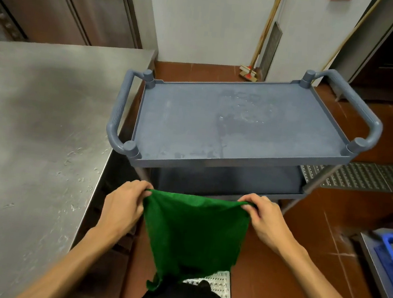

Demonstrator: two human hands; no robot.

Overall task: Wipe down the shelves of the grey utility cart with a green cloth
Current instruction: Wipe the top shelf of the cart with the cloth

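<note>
A: Start at the hands. What are they doing?

B: The left hand (124, 203) pinches one top corner of the square green microfibre cloth (193, 234), thumb and fingers closed on the fabric. The right hand (264, 219) does the same at the opposite corner. Between them the top edge is pulled fairly taut and the rest hangs down in front of the person's body, its lower tip narrowing near the dark clothing.

A: So no wiping yet?

B: I'd judge not. The cloth is held in the air, well apart from any shelf. It looks like the spreading-out step: opening the cloth before folding it or laying it flat.

A: And the cart?

B: The grey plastic utility cart with looped handles (241, 129) stands just ahead on the red-brown tiled floor (299, 270), close beside the stainless steel worktable (32, 142) on the left. Its top shelf (169, 121) shows pale smears and what seem to be water marks toward the middle and right. A lower shelf (248, 179) is partly visible underneath.

A: What does the next move call for?

B: Probably bringing the cloth forward and up onto the top shelf, then pressing it flat with one palm. The raised rim means the corners will need deliberate passes.
</note>
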